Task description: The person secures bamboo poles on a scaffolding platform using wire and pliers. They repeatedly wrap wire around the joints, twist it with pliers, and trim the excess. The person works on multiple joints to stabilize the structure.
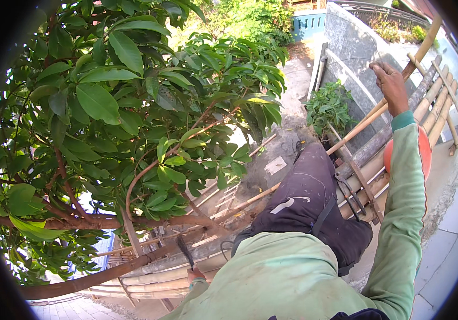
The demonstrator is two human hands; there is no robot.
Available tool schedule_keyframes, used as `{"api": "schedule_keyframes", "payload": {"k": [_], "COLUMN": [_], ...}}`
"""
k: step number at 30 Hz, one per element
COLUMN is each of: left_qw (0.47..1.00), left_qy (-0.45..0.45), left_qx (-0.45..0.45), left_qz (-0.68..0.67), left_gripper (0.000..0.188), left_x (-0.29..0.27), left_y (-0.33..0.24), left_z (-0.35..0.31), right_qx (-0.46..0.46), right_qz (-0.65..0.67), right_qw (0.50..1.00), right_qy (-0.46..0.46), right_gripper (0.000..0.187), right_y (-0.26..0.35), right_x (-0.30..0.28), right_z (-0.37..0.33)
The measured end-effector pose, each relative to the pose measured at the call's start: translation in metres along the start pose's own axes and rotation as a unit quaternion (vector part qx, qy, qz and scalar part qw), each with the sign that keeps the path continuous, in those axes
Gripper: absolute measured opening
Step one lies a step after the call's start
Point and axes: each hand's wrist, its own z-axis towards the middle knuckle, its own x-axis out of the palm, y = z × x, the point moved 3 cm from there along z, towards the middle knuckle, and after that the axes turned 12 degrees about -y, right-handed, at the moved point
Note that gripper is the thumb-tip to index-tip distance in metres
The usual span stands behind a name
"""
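Observation:
My right hand (389, 87) is raised at the upper right, beside a bamboo pole. Its fingers are pinched on a thin wire (341, 60), which curves away to the left. Low on the left, my left hand (196, 275) is closed around a bundle of dark, thin strands (184, 252) that looks like binding wire. Much of that hand is hidden by the sleeve. A tool with two dark handles, like pincers (350, 194), rests on the bamboo beside my leg. Partly behind my right forearm is a rounded orange-red object (424, 152).
Bamboo poles (436, 104) lashed into a scaffold run under and beside me, with a slanting bamboo pole (365, 121) across. A leafy tree (127, 106) fills the left, its thick branch (101, 221) close to my left hand. The ground (263, 162) and a grey wall (349, 45) lie below.

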Motion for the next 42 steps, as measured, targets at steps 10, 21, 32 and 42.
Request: {"api": "schedule_keyframes", "payload": {"k": [10, 21, 32, 42], "left_qw": [0.983, 0.996, 0.995, 0.999], "left_qy": [-0.118, 0.007, 0.058, -0.01], "left_qx": [0.143, 0.089, 0.077, 0.025], "left_qz": [0.007, 0.007, 0.015, -0.021], "left_gripper": [0.059, 0.059, 0.081, 0.045], "left_x": [-0.01, 0.001, 0.002, -0.009], "left_y": [-0.003, 0.013, 0.016, 0.029], "left_z": [0.013, 0.013, 0.007, -0.012], "right_qx": [0.141, 0.19, 0.197, 0.211], "right_qz": [0.132, 0.206, 0.252, 0.245], "right_qw": [0.981, 0.96, 0.947, 0.945], "right_qy": [0.006, 0.003, 0.009, 0.051], "right_gripper": [0.024, 0.025, 0.028, 0.036], "right_y": [-0.023, -0.042, -0.036, -0.056], "right_x": [-0.023, -0.028, -0.03, -0.045], "right_z": [-0.093, -0.139, -0.157, -0.16]}}
